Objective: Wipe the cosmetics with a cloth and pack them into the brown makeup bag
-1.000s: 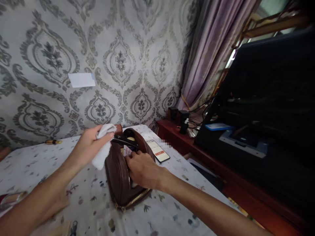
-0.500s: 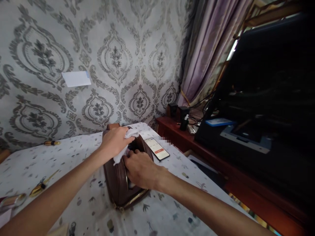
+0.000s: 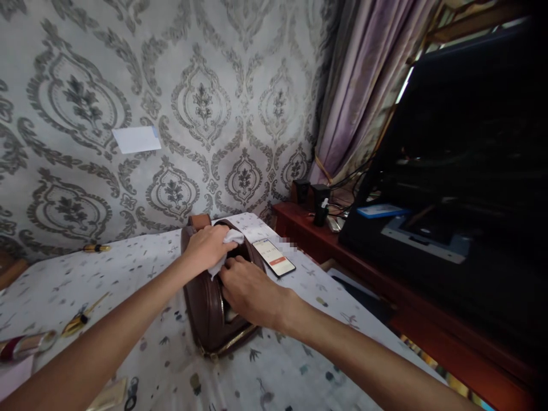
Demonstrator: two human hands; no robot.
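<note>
A dark brown bag (image 3: 203,311) with a gold zipper stands unzipped on the patterned white sheet (image 3: 162,365). My left hand (image 3: 209,246) is closed on a crumpled white tissue (image 3: 218,265) at the bag's opening. Reaching into that opening, my right hand (image 3: 246,285) has its fingers bent down inside. The bag's dark interior and wall hide those fingertips, so what they grip, if anything, does not show. Just right of the bag lies a phone (image 3: 274,258) with its screen lit.
On the left of the sheet lie gold-coloured small items (image 3: 77,324), a clear-and-red tube (image 3: 29,345) and a black ring-shaped thing (image 3: 132,394). A red-brown desk (image 3: 308,234) with a large dark screen (image 3: 449,142) stands at the right. The patterned wall (image 3: 205,114) rises behind.
My left hand and the tissue have shifted slightly right and deeper toward the bag's opening. The right hand stays in the bag. The whole view has turned a little to the left.
</note>
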